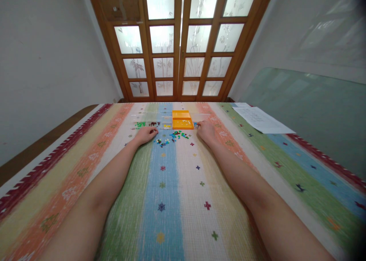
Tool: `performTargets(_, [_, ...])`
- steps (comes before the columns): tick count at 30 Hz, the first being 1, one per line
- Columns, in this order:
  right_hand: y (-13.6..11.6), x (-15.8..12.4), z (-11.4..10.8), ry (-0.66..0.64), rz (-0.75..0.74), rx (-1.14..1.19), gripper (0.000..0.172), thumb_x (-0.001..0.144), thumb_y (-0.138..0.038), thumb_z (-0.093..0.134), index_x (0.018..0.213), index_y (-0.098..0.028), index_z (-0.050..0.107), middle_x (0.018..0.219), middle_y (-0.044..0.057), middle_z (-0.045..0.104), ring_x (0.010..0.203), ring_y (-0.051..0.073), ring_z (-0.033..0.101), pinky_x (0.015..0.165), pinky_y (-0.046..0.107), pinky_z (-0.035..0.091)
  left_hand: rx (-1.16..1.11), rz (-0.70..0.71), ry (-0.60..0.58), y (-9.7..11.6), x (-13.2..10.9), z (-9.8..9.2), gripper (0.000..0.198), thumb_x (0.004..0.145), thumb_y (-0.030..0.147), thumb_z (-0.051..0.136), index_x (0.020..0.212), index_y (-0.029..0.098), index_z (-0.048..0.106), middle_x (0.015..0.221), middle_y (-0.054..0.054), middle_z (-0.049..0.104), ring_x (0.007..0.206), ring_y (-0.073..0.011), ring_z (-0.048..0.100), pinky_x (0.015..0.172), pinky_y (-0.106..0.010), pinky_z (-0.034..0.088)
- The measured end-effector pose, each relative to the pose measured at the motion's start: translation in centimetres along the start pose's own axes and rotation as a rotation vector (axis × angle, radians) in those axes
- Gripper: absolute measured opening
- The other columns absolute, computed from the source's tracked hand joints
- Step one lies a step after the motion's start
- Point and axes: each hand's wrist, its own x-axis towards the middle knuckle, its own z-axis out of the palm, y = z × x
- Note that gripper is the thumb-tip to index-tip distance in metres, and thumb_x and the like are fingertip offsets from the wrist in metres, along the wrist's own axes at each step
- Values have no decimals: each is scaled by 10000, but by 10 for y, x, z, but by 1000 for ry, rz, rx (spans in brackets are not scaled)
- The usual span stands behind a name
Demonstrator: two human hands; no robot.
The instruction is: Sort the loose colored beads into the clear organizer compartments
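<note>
My left hand (146, 135) rests on the cloth in front of a clear box, its fingers curled in a pinch. What it holds, if anything, is too small to name. Beyond it in clear compartments lie small green pieces (140, 124), dark brown pieces (154, 124) and yellow pieces (167, 125). An orange box (183, 126) with its lid up holds some white pieces (186, 121). At its right, my right hand (206, 130) has its bent fingers drawn together beside small blue pieces (195, 124); its grip is hidden. Mixed coloured pieces (179, 135) lie loose between the hands.
A striped patterned cloth (162, 219) covers the table. White paper sheets (261, 120) lie at the far right. Behind the table stand wood-framed glass doors (178, 55), and a pale green glass panel (311, 112) is on the right.
</note>
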Motion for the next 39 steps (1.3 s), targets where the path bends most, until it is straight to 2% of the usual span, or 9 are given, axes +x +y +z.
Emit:
performTargets(4, [-2,-2,-2,-18,-40,7,386,978,-193,468,1182,-221,794,1131,111,747,1055,250,620,906,318,402,-3,4,-2,0,0,0,379,943,472,508,999,223,789,760,-33,703,702,-200,579,666,-291,379])
performTargets(17, [-6,-4,-6,-52,-74,-35,387,986,-207,464,1188,-208,794,1140,154,732,1131,290,585,997,379,380,-19,5,-1,3,-1,-2,372,937,467,512,989,218,784,747,-34,692,700,-200,569,654,-291,369])
performTargets(26, [0,1,-7,-76,-41,5,382,985,-218,488,1227,-233,783,1145,131,738,1061,271,635,932,343,407,-16,3,-2,4,-1,-3,371,935,465,515,988,215,784,740,-33,691,694,-201,574,656,-290,374])
performTargets(39, [-1,2,-6,-92,-85,-7,383,977,-210,481,1188,-216,800,1147,147,735,1068,281,626,944,350,423,-22,-10,-5,3,-1,-2,365,933,467,518,986,225,786,754,-36,698,706,-208,578,665,-296,379])
